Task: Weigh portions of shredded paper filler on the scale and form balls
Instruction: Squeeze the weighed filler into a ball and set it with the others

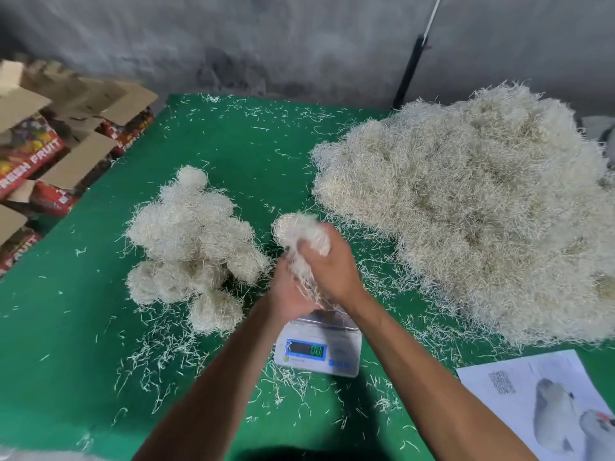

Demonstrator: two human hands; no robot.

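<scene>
While both your hands are raised above the scale [317, 349], they squeeze one portion of shredded paper filler [301, 237] between them: your left hand [289, 292] cups it from below and the left, your right hand [332, 266] wraps it from the right, fingers curled round the wad, strands hanging out between the palms. The platform is mostly hidden behind your wrists; the display glows green but the digits are too blurred to read. Finished balls [194, 247] sit heaped just left of your hands on the green worktop [66, 327]. The big loose pile of filler [472, 211] fills the right side. Stray shreds lie all over the cloth. A printed sheet [539, 404] lies at near right, open fruit cartons [50, 144] are stacked off the left edge
</scene>
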